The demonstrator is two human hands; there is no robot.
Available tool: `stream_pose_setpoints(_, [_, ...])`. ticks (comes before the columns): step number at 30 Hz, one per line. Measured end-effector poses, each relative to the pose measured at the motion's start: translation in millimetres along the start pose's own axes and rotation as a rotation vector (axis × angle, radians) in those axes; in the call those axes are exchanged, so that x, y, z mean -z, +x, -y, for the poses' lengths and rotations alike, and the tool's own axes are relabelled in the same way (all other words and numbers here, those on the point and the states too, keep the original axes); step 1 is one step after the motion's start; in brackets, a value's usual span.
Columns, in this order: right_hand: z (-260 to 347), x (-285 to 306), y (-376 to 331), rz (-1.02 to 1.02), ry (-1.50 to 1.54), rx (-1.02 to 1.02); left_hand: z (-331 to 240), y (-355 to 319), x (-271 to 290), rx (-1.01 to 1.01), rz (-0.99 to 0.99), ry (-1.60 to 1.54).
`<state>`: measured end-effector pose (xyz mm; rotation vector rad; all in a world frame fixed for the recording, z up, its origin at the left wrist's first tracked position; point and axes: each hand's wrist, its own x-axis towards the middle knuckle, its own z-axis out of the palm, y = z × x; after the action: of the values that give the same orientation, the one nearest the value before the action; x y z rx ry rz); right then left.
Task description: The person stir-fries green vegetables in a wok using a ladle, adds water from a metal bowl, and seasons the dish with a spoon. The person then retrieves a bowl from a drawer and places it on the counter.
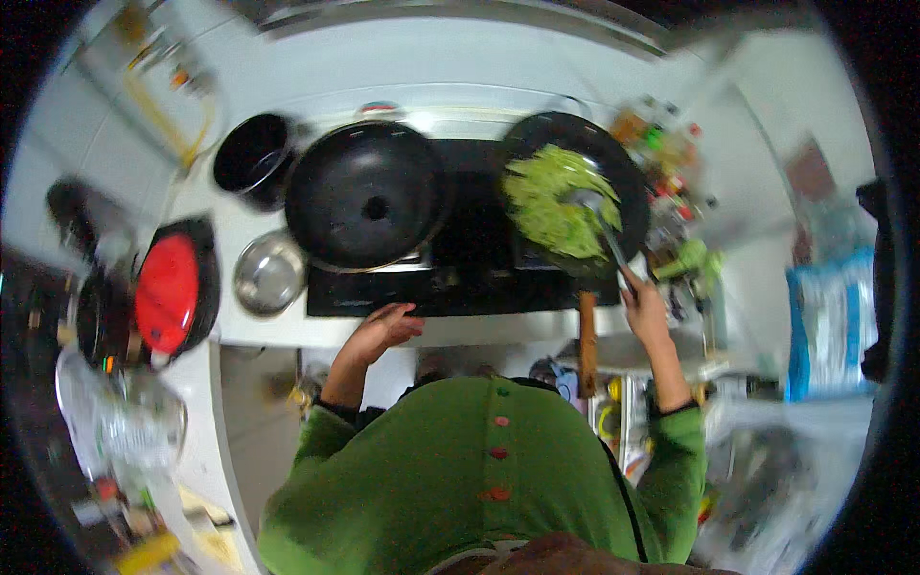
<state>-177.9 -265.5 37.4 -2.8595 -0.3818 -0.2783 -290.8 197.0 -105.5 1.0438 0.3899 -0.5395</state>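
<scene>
My right hand (646, 311) is closed round the handle of a metal spatula (612, 241). The spatula's head rests among shredded pale-green vegetables (553, 206), which lie in a black wok (628, 196) on the right side of the stove. The wok's wooden handle (586, 350) points toward me, just left of my right hand. My left hand (385, 333) hangs at the stove's front edge with its fingers stretched out, holding nothing. Beyond it, a large black pan (340, 216) sits on the left side, with a dark round spot at its middle.
Left of the black stove (470, 225) stand a dark pot (251, 158), a steel bowl (270, 275) and a red oval item (168, 292) on a black base. Blurred bottles (661, 144) and green vegetable pieces (690, 261) crowd the right. A blue-and-white bag (832, 326) is farther right.
</scene>
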Motion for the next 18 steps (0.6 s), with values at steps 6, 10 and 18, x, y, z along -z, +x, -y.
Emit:
stream_pose_setpoints(6, [-12, 0, -13, 0.212, 0.160, -0.195, -4, -46, 57, -0.077, -0.313, -0.129])
stream_pose_setpoints(10, [-14, 23, -20, -0.123, 0.133, -0.057, -9, -77, 94, -0.062, -0.616, -0.306])
stream_pose_setpoints(18, [29, 64, -36, -0.229, 0.239, -0.104, -12, -48, 184, -0.258, -0.920, -0.547])
